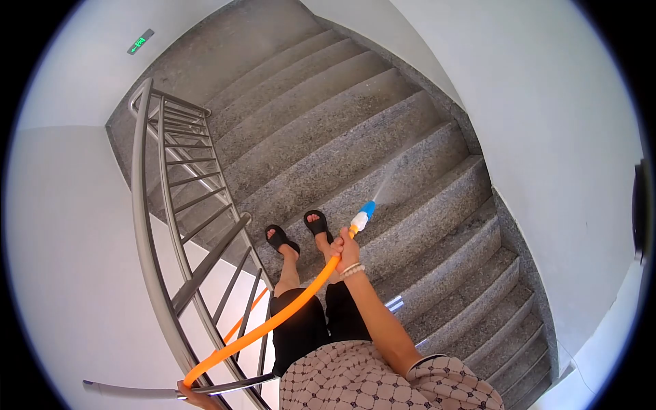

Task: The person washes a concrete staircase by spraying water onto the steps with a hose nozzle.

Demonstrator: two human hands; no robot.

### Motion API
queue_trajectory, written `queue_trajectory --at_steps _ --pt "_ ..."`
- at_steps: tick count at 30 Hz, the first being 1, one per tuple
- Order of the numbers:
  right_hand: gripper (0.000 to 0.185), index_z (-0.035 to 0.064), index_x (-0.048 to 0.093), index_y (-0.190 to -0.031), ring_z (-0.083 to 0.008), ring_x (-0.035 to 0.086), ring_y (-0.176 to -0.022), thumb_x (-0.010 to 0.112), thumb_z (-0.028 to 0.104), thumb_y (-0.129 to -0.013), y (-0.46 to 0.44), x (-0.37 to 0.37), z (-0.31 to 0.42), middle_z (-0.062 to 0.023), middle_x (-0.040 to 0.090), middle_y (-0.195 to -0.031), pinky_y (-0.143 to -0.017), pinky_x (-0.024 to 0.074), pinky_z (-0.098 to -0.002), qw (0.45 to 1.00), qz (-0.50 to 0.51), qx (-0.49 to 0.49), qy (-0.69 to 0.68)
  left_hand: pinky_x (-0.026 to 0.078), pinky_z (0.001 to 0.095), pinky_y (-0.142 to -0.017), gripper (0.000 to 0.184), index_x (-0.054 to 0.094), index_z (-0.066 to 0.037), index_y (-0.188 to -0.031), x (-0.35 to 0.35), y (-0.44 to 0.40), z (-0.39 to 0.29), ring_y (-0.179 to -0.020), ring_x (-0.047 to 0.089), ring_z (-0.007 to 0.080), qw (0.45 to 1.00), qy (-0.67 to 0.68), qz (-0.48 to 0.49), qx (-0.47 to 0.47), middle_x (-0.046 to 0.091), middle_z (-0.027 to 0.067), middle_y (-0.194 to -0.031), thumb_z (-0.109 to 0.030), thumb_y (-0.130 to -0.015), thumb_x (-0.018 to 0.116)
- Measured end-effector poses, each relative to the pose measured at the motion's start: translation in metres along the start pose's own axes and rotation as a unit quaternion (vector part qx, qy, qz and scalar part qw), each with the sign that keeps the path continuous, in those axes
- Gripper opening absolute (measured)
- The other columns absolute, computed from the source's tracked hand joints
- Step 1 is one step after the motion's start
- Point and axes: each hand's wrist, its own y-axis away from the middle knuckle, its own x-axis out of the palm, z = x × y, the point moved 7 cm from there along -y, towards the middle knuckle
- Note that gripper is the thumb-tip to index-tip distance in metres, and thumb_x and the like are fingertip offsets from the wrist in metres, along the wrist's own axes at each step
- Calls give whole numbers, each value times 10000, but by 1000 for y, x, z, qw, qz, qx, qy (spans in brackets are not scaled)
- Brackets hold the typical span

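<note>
My right hand (347,251) is closed around an orange hose (280,316), just behind its blue and white spray nozzle (363,216). A fine water spray (388,179) leaves the nozzle toward the granite steps (342,160). From there the hose curves down to the lower left and bends at the metal railing (152,253). My left hand (199,398), partly cut off by the bottom edge, is closed at that bend on the hose. A further stretch of orange hose shows behind the bars.
My feet in black sandals (316,222) stand on a step beside the railing. A white wall (533,116) curves along the right of the stairs. A green exit sign (141,42) is on the upper left wall. A landing (225,41) lies at the top.
</note>
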Motion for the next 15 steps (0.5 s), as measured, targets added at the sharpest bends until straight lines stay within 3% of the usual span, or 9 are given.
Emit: queue_trajectory --at_steps 5,10,12,15 --pt "200 124 380 -757 -44 328 -386 490 273 -831 -3 -6 4 35 375 -538 -344 295 -184 998 -53 -33 5 327 228 -543 296 395 -72 -636 2 1 -1 -568 383 104 1000 8 -14 17 378 0 -615 -311 -797 463" --pt "201 122 382 -742 -48 322 -385 493 265 -830 2 -7 7 33 367 -532 -342 288 -182 998 -48 -41 9 316 227 -528 299 385 -82 -628 -2 -4 3 -556 366 101 1000 18 -5 8 360 -6 -606 -318 -794 464" --pt "207 123 380 -718 -49 314 -387 491 256 -831 3 -7 8 32 357 -530 -341 279 -178 998 -48 -44 16 308 227 -516 306 371 -89 -618 -8 -10 6 -545 353 100 999 -5 -43 7 346 -10 -598 -322 -791 467" --pt "204 122 381 -723 -47 312 -388 498 252 -828 4 -9 8 32 355 -530 -339 275 -176 998 -56 -31 27 309 228 -515 312 365 -89 -613 4 4 -4 -545 355 101 1000 12 -11 -4 344 -10 -595 -325 -788 470"
